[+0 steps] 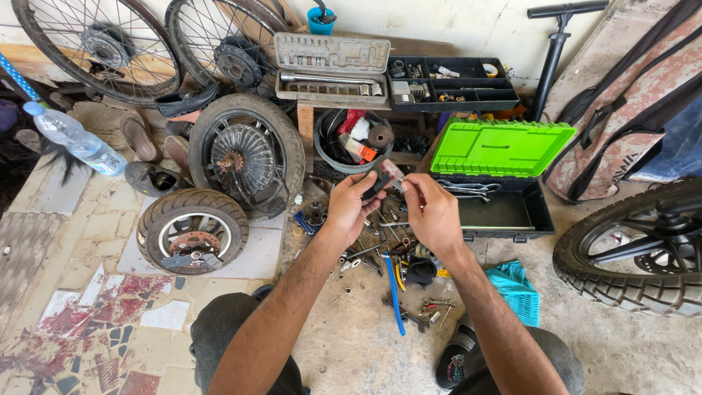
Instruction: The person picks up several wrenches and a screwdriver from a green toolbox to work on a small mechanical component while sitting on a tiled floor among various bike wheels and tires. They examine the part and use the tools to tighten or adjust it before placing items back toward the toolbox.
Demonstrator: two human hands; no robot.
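I squat over a dirty floor. My left hand (353, 207) grips a small dark flat part (376, 183) in front of me. My right hand (431, 211) pinches a small pale pinkish piece (393, 172) at the top of that dark part. Both hands meet above a scatter of loose tools (387, 260) on the floor: wrenches, bolts and a blue-handled tool (395, 294). The exact shape of the held part is partly hidden by my fingers.
An open black toolbox with a green lid (497, 148) lies right of my hands. Small wheels (192, 229) and a tyre with hub (247, 155) lie left. A socket set case (333, 69), a parts tray (453, 84), a bucket (355, 143), a pump (550, 58) and a motorcycle tyre (629, 252) stand around.
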